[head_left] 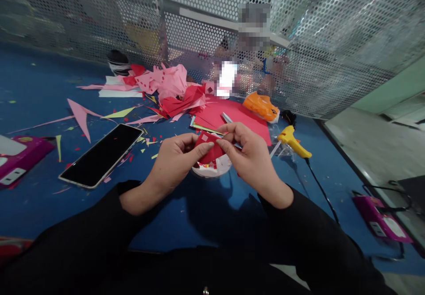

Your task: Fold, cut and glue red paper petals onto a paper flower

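Observation:
Between my two hands is a small piece of red paper (211,152) with a pale square patch near its upper left. My left hand (179,157) pinches its left side, thumb on top. The right side is gripped by my right hand (249,155), whose thumb lies against the paper's upper edge. Just beneath, a round white container (219,169) holds small red and yellow paper bits; my hands partly cover it. Behind my right hand the blade of what looks like scissors (226,118) shows; the rest is hidden. Larger red sheets (252,120) lie beyond.
A phone (102,155) lies left among paper scraps, near a purple power strip (23,157). Crumpled pink paper (172,80) is piled behind. To the right are an orange packet (261,106), a corded yellow glue gun (294,141) and another purple strip (381,217). A perforated metal screen (199,33) stands behind.

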